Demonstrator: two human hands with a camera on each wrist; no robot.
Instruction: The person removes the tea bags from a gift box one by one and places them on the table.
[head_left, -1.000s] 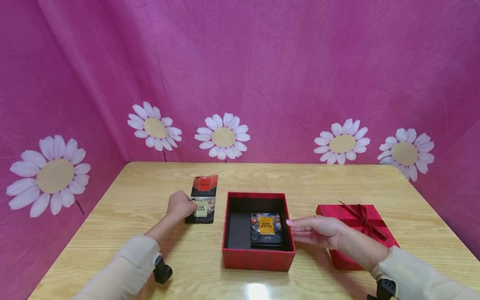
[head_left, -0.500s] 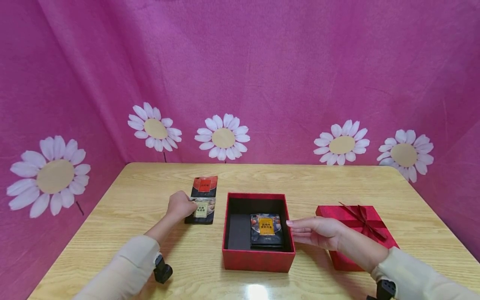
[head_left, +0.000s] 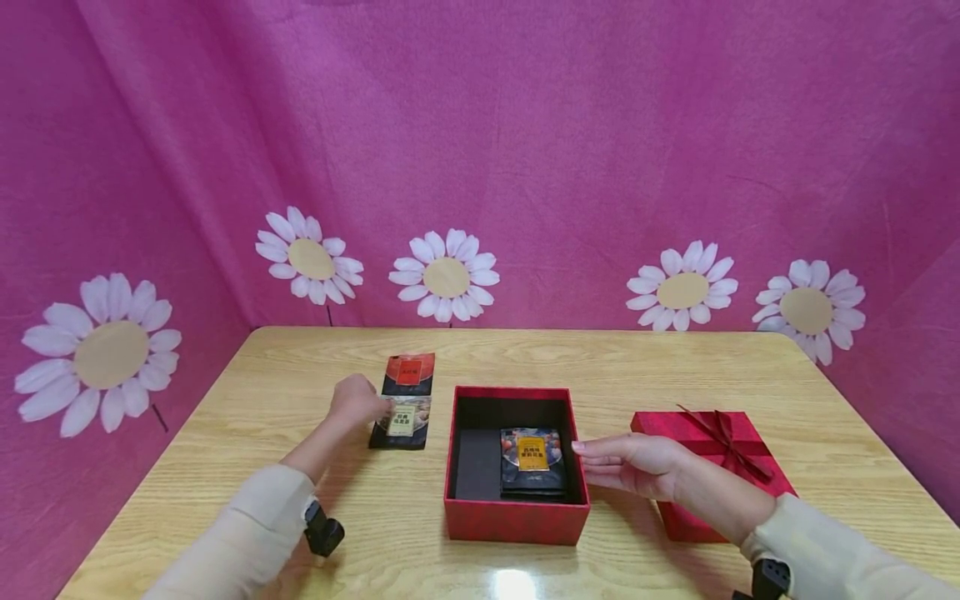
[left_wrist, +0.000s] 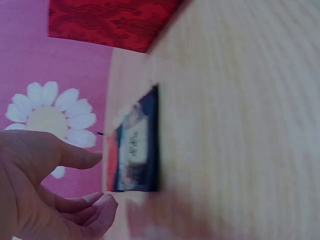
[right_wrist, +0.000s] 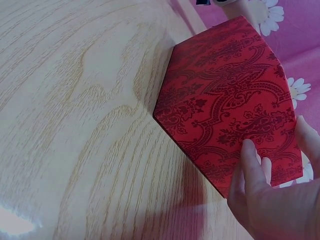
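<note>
Head view: the red box [head_left: 517, 521] stands between the two hands on the table [head_left: 652, 358], mouth up, probably so that either can reach into it. The right hand [head_left: 637, 458] is unclenched; its fingers lie fairly straight against the outer wall and the thumb is at the rim, presumably to steady the box rather than to lift it.

The left hand [head_left: 357, 402] is at the near-left edge of the pale packet [head_left: 411, 421], which lies flat on the table to the left of the box. In the left wrist view its thumb and fingers are spread apart, loosely bent, with nothing pinched between them; blur there makes it hard to say whether any fingertip touches the packet.

Just beyond it lies the red packet [head_left: 408, 375], edge by edge and label up like its neighbour, an arrangement that seems meant to leave both labels readable. The yellow packet [head_left: 532, 458] lies against the right side inside the box, and dark lining shows to its left. The lid [head_left: 697, 429] sits to the right, bow [head_left: 727, 437] upward, likely set aside there to leave the mouth uncovered
</note>
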